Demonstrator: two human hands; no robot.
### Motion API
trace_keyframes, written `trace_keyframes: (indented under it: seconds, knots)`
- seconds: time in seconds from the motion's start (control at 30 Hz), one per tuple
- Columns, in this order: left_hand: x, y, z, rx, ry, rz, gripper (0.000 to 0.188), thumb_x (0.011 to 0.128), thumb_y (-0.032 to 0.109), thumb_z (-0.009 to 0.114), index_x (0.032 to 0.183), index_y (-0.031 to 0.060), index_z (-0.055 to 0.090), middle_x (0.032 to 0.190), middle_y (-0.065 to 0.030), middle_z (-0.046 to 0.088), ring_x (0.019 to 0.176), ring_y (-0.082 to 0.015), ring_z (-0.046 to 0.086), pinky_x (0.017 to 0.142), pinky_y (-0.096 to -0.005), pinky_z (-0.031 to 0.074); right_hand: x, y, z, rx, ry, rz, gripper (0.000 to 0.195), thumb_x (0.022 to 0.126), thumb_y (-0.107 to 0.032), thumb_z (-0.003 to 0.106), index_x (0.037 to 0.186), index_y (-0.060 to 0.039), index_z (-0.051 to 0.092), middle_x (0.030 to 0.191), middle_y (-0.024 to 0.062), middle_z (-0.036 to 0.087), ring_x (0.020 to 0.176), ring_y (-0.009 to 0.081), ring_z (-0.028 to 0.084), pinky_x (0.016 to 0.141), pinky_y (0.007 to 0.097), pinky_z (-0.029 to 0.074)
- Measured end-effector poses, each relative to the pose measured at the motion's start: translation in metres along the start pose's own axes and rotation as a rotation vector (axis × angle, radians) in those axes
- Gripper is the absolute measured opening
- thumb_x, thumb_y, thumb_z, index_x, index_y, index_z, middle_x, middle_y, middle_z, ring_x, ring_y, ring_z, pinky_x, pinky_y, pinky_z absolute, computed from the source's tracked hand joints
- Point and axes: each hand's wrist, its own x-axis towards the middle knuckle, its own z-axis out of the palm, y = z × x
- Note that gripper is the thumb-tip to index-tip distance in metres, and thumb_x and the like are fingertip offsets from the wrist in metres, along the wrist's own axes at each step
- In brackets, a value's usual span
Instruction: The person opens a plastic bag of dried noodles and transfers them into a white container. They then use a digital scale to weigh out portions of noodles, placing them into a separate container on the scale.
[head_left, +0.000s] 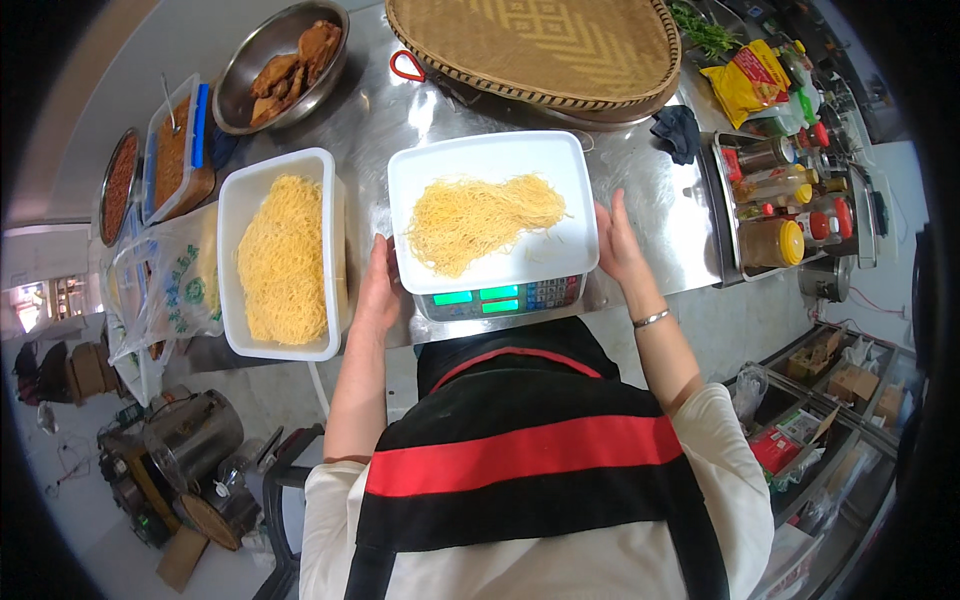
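A shallow white plastic tray (555, 247) sits over a digital scale (487, 306), whose green displays and keypad show below its front edge. Thin yellow noodles (480, 221) lie in a loose, elongated heap on the tray. My left hand (379, 281) holds the tray's left side, its fingers partly hidden by the rim. At the opposite side, my right hand (619, 238) grips the tray with the thumb up and the other fingers partly hidden. Close to my left hand stands a deep white plastic tub (334, 247) filled with more yellow noodles (285, 262).
The steel table (367, 150) bears a woven bamboo tray (540, 45), a steel bowl (330, 97) of cooked meat and a lidless plastic container (180, 150) with a spoon. Right are a dark cloth (677, 133) and a steel tray (724, 202) of jars. A plastic bag (165, 277) lies left.
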Motion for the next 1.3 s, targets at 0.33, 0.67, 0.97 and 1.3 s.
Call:
trace_keyframes:
  seconds: [0.33, 0.67, 0.97, 1.3]
  knots:
    - [0.007, -0.02, -0.015, -0.098, -0.038, 0.034, 0.059, 0.101, 0.048, 0.037, 0.139, 0.0022, 0.041, 0.127, -0.0108, 0.056, 0.114, -0.0182, 0.053, 0.099, -0.0336, 0.039, 0.11, -0.109, 0.021, 0.021, 0.158, -0.169, 0.072, 0.093, -0.052, 0.054, 0.134, 0.0051, 0.036, 0.122, 0.0265, 0.053, 0.109, 0.0392, 0.058, 0.092, 0.0486, 0.051]
    - [-0.019, -0.023, -0.003, 0.151, 0.079, 0.121, 0.051, 0.102, 0.036, 0.041, 0.139, 0.0021, 0.044, 0.134, -0.0094, 0.053, 0.124, -0.0184, 0.046, 0.104, -0.0302, 0.034, 0.146, -0.096, 0.025, 0.144, 0.081, -0.149, 0.059, 0.095, -0.032, 0.057, 0.135, 0.0043, 0.032, 0.123, 0.033, 0.051, 0.104, 0.0475, 0.059, 0.09, 0.0519, 0.054]
    - [-0.078, -0.002, -0.052, 0.328, 0.032, 0.232, 0.033, 0.097, 0.024, 0.054, 0.122, 0.0019, 0.06, 0.104, -0.0054, 0.066, 0.098, -0.0112, 0.059, 0.087, -0.0254, 0.045, 0.08, -0.098, 0.038, -0.263, 0.248, -0.02, 0.048, 0.091, -0.041, 0.063, 0.105, 0.0044, 0.06, 0.089, 0.0134, 0.066, 0.071, 0.0176, 0.065, 0.062, 0.026, 0.055]
    - [-0.131, 0.035, -0.136, 0.276, -0.105, 0.288, 0.025, 0.099, 0.013, 0.051, 0.117, -0.0004, 0.06, 0.102, -0.0047, 0.063, 0.092, -0.0118, 0.06, 0.08, -0.0257, 0.049, 0.08, 0.107, 0.367, -1.487, -0.401, -0.368, 0.056, 0.077, -0.045, 0.072, 0.104, 0.0029, 0.067, 0.09, 0.0186, 0.069, 0.08, 0.0255, 0.067, 0.073, 0.0343, 0.053]
